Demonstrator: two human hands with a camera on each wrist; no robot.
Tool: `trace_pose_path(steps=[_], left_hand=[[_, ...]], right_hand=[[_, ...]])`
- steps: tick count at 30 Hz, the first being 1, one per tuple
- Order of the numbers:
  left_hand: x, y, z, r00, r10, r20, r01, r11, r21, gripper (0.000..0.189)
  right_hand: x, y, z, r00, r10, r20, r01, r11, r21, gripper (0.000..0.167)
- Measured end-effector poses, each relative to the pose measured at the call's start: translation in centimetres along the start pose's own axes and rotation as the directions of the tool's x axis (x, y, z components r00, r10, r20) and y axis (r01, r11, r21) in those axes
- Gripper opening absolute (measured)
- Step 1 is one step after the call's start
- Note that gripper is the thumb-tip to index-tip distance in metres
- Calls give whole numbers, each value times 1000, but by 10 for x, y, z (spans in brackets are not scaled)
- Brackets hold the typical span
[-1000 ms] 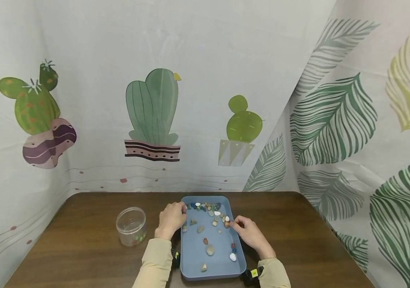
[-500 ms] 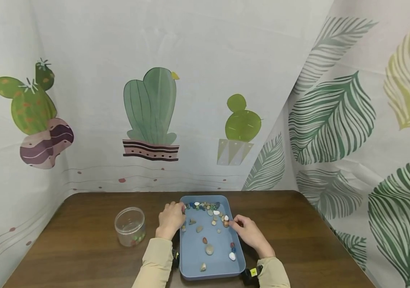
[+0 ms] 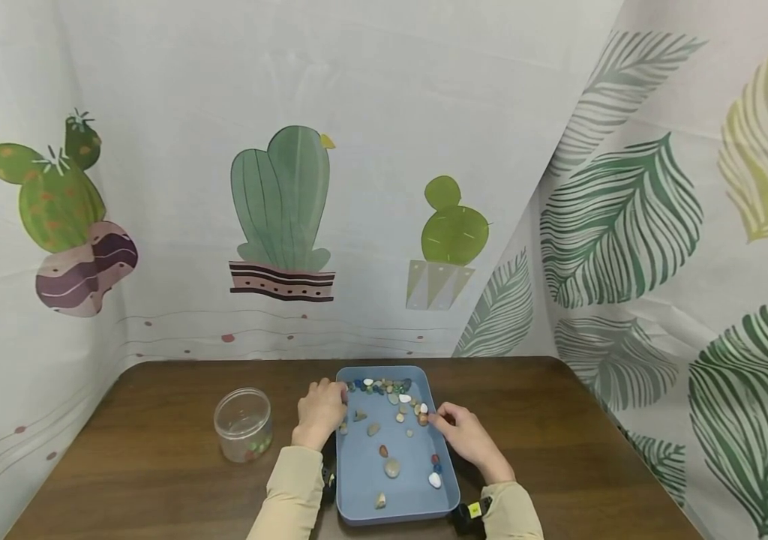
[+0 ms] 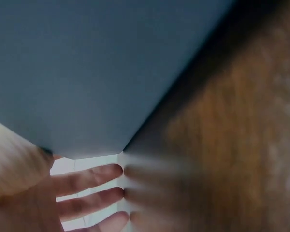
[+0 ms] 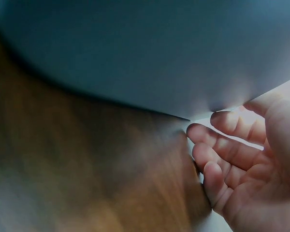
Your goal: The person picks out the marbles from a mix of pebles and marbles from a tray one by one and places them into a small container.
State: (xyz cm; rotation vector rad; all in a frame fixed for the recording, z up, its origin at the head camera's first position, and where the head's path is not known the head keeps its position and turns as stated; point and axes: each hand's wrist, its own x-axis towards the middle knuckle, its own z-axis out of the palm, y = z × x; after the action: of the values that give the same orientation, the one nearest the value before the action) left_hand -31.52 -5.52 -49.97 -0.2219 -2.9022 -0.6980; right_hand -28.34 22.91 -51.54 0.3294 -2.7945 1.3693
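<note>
To the left of the left fingers [image 3: 340, 390], well apart from them, a clear round jar [image 3: 238, 435] stands upright on the dark brown wooden surface [image 3: 154, 450]; the small green and reddish pieces [image 3: 260, 447] low in it are probably beads, though they are too blurred to be sure. Beyond the fingers hangs a pale cloth [image 3: 384, 82]. Its tall cactus print [image 3: 283, 210] is beyond the left fingers, a spotted cactus print [image 3: 56, 206] farther left, and a rounder cactus print [image 3: 454, 234] beyond the right fingers [image 3: 453, 412]. Green leaf prints [image 3: 627, 225] spread farther right.
</note>
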Motion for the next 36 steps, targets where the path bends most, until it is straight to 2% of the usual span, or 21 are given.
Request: trace_pose_path(steps=[5,9,14,18,26,36], left_hand=[[-1,-4,1,1000,22,-18,-23,998,-55,7],[-4,-6,2,995,55,-79,-62,994,-86,8],[-7,-5,-3,974,113,-197,-138,983,-119,12],[-7,-5,-11,958,127,-256,-163,979,-126,14],[-8,0,-29,945,179,-272,-213,972,-98,17],[-19,9,-52,927,234,-293,-265,961,-73,18]], right_hand=[[0,-1,0,1000,-5,-6,5,1000,-7,22],[1,0,-1,1000,7,-5,-7,1000,-1,22],[2,1,-2,1000,20,-6,-20,1000,10,25],[2,1,-1,1000,15,-1,-15,1000,5,24],[2,-1,-1,1000,22,-15,-22,1000,2,23],[1,-1,0,1000,1,-1,-1,1000,11,25]])
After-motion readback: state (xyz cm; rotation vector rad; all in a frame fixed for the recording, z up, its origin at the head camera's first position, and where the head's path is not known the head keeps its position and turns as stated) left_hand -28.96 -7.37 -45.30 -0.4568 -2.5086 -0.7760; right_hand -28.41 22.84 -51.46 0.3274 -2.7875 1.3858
